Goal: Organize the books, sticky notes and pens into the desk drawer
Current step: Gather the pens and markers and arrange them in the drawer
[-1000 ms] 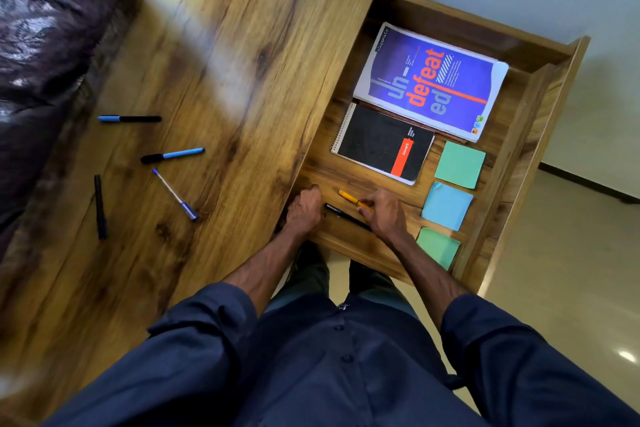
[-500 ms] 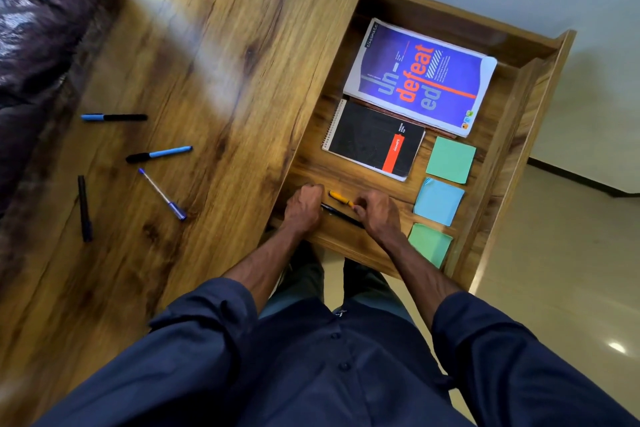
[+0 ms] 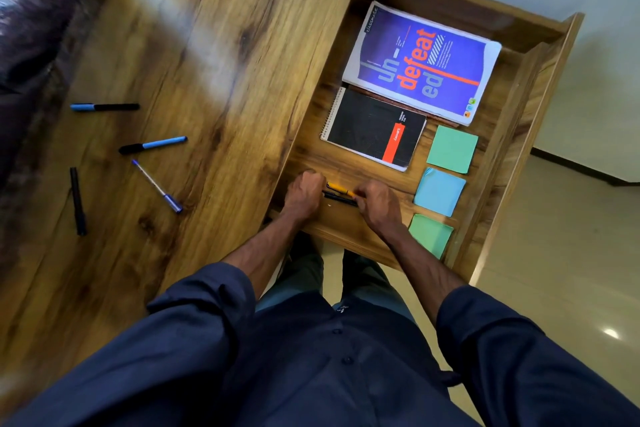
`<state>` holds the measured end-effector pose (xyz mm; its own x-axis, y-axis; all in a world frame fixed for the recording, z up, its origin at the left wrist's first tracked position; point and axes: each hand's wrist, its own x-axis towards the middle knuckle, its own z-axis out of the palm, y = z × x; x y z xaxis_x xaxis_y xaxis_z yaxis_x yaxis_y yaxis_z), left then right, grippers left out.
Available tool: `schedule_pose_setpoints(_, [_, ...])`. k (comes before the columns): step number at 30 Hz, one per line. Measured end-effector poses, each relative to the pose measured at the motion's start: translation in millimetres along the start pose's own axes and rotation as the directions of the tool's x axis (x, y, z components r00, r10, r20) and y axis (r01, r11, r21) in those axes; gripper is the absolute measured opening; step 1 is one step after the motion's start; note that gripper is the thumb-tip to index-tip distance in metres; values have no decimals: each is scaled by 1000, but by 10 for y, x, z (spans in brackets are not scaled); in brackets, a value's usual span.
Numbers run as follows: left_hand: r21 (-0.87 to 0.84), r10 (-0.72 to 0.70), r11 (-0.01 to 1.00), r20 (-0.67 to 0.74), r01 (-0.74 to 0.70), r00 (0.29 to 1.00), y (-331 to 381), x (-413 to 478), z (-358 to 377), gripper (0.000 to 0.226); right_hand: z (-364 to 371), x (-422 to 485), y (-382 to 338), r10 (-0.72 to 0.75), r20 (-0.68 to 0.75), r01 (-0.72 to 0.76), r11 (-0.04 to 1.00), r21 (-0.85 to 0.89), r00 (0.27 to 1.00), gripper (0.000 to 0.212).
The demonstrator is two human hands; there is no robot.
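Observation:
The open desk drawer [image 3: 512,135] holds a purple book [image 3: 420,61], a black spiral notebook [image 3: 372,130] and three sticky-note pads: green [image 3: 452,148], blue [image 3: 439,191] and green [image 3: 430,234]. At the drawer's front, a yellow pen [image 3: 338,188] and a black pen [image 3: 337,198] lie side by side. My left hand [image 3: 304,196] is curled at their left ends. My right hand [image 3: 378,205] is curled over their right ends. How the fingertips hold the pens is hidden.
Several pens lie on the wooden desk top [image 3: 225,80] to the left: a black-and-blue marker [image 3: 104,107], a blue marker [image 3: 152,144], a thin blue pen [image 3: 156,186] and a black pen [image 3: 77,201]. A dark leather seat [image 3: 31,31] borders the desk's left side.
My hands have drawn closer together around the two pens. The yellow pen now lies close along the black one. The view shifted slightly.

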<state>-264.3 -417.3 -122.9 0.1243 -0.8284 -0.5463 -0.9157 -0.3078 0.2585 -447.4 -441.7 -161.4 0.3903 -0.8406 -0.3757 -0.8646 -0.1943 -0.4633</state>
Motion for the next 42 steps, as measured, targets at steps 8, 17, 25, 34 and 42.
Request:
schedule_pose_setpoints(8, [19, 36, 999, -32, -36, 999, -14, -42, -17, 17, -11, 44, -81, -48, 20, 48, 998, -46, 999, 11])
schedule_pose_setpoints(17, [52, 10, 999, -58, -7, 998, -59, -34, -8, 16, -54, 18, -100, -69, -33, 66, 994, -85, 997, 15])
schedule_pose_setpoints(25, [32, -3, 999, -39, 4, 999, -99, -10, -3, 16, -44, -17, -71, -81, -24, 78, 990, -116, 996, 13])
schedule_pose_setpoints(34, [29, 22, 999, -34, -21, 999, -112, 25, 18, 15, -56, -81, -76, -46, -79, 38, 994, -102, 996, 16])
schedule_pose_setpoints(42, [47, 56, 997, -48, -54, 997, -87, 46, 29, 9, -56, -77, -53, -52, -45, 46, 991, -122, 998, 16])
